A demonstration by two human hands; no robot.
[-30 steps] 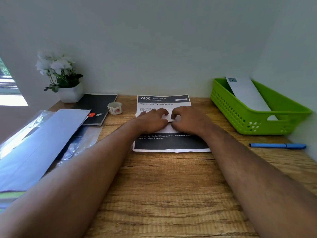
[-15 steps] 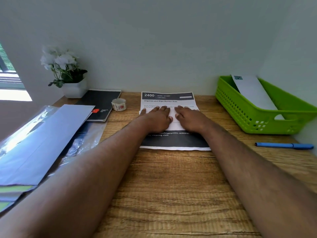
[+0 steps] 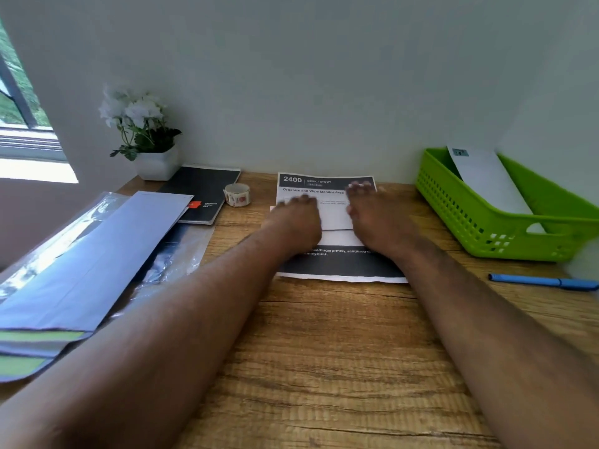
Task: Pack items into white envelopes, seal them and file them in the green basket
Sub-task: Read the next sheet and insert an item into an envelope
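Both hands flat on a white envelope (image 3: 335, 222) lying across a printed sheet (image 3: 327, 189) mid-desk; judging by the task, this is the flap being pressed down to seal. Risks: motion blur on both hands suggests sliding, and if pressure is uneven the flap could crease or seal crooked; the envelope sits on loose paper, not on the wooden desk (image 3: 324, 351) itself, so a sideways push could drag the sheet along and skew things; the flap may also lift again if the adhesive hasn't taken, can't tell from here. Left hand (image 3: 296, 220) palm down, fingers extended and close together, pressing the envelope's left part. Right hand (image 3: 372, 218) palm down too, fingers straight and reaching past the envelope's far edge onto the sheet's dark header; fingertips blurred, exact spread unclear. Neither hand pinches or curls around anything. Green basket (image 3: 486, 228) at right, well apart from the hands, already has one white envelope leaning in it (image 3: 486, 179). Blue pen (image 3: 544, 281) near the basket's front. Sticker roll (image 3: 237, 195) just left of the sheet, beside a black notebook (image 3: 202, 196); potted white flowers (image 3: 142, 131) behind. Stack of plastic mailer sleeves (image 3: 90, 254) far left.
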